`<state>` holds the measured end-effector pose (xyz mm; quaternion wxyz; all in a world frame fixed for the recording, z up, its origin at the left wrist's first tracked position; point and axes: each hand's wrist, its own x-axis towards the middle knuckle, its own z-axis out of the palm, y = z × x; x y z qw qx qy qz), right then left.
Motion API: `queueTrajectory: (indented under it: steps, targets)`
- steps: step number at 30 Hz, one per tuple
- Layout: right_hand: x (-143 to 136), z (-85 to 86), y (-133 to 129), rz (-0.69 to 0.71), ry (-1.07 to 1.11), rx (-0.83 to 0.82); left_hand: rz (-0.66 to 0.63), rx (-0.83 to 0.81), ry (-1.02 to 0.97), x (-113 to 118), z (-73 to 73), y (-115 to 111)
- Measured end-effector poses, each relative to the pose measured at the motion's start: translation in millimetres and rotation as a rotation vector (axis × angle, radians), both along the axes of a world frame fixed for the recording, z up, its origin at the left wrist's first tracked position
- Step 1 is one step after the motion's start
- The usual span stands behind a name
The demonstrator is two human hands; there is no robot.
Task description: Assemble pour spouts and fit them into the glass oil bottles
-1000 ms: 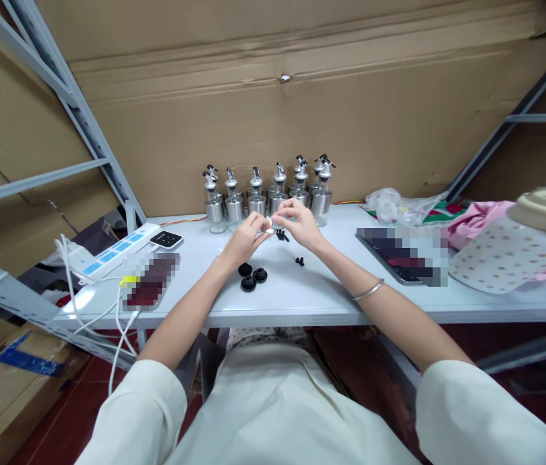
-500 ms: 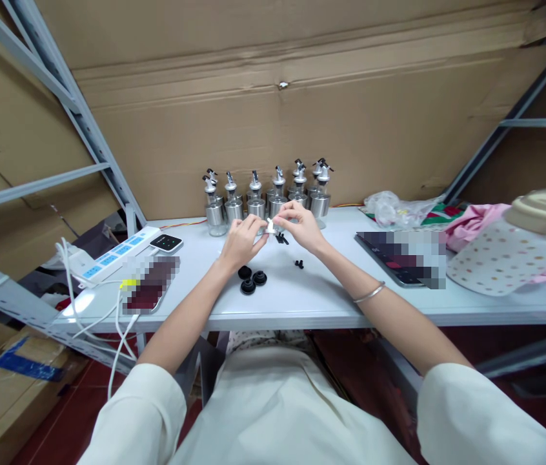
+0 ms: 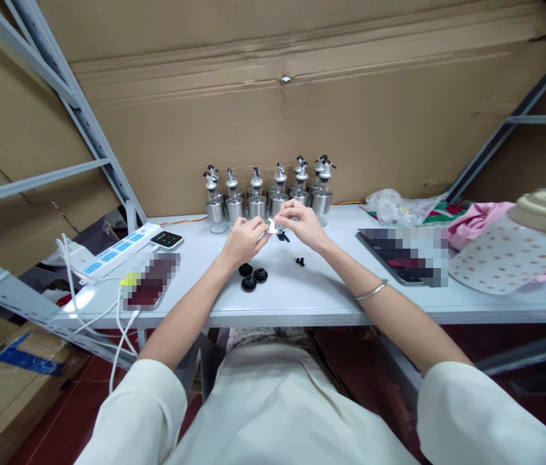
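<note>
Between my hands, above the table, is a white-and-silver pourer top [image 3: 272, 227]. My left hand [image 3: 246, 240] grips its base from the left with closed fingers. My right hand [image 3: 303, 223] pinches at its upper right side; whether a small part sits in those fingertips is too small to tell. Just below lie a few small black lever pieces [image 3: 283, 237]. Nearer the front are three round black stoppers [image 3: 248, 283] and some tiny black parts [image 3: 300, 261]. Behind my hands stand several glass-and-steel oil bottles [image 3: 257, 205] fitted with similar pourer tops.
On the left of the white table [image 3: 321, 298] are a power strip [image 3: 121, 250], a small white device [image 3: 167, 240], a phone [image 3: 153, 281] and cables. A dark flat device [image 3: 389, 255], a plastic bag [image 3: 389, 205] and a dotted container [image 3: 505, 252] occupy the right. Cardboard [image 3: 283, 129] rises behind.
Both hands stay on the pourer top, with only slight finger movement. The whole view has shifted a little; the things on the table keep their places.
</note>
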<state>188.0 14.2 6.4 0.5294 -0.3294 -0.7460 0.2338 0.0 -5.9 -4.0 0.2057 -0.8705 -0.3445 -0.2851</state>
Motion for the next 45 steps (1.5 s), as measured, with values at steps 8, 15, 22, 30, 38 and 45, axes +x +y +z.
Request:
queueTrajectory:
  steps: [8, 15, 22, 30, 38, 45]
  targets:
    - [13, 6.0, 4, 0.070, -0.137, -0.107, -0.018, 0.003, 0.000, -2, 0.5, 0]
    - [51, 6.1, 14, 0.235, -0.702, -0.443, -0.041, -0.011, -0.003, -3, 0.4, 2]
    - [55, -2.6, 21, 0.182, -0.921, -0.507, -0.043, -0.036, -0.002, -3, 0.9, 2]
    - [48, -1.8, 15, 0.235, -0.915, -0.540, -0.046, -0.028, -0.004, -2, 1.4, 1]
    - [44, -14.7, 27, 0.177, -0.857, -0.509, -0.046, -0.043, 0.007, -2, 0.9, 2]
    - [38, -18.0, 28, 0.143, -0.866, -0.368, -0.040, -0.057, 0.016, -3, 1.6, 1]
